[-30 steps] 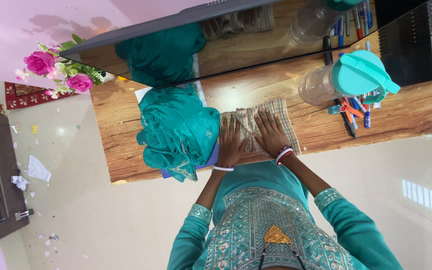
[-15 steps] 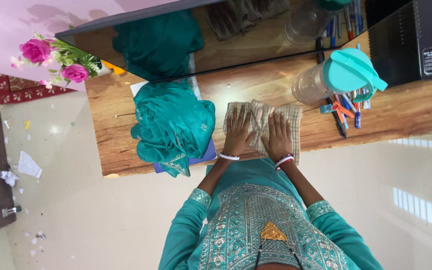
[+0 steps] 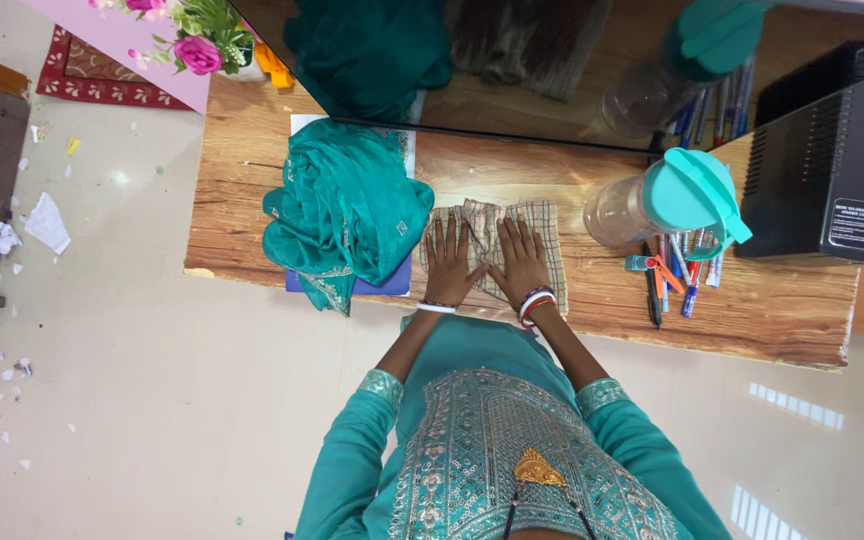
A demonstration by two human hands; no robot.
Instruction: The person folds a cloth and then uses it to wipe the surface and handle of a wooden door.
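Observation:
A beige checked cloth lies rumpled on the wooden table near its front edge. My left hand presses flat on the cloth's left part, fingers spread. My right hand lies flat beside it on the middle of the cloth, fingers spread, bangles at the wrist. Neither hand grips anything. A bunched teal fabric sits just left of my left hand, on top of a blue book.
A clear jug with a teal lid stands right of the cloth, with several pens beside it. A black box is at the far right. A mirror runs along the back. Pink flowers stand at the back left.
The view has swung, so the table now sits lower and more level in the frame. Both hands stay flat on the checked cloth, now closer together.

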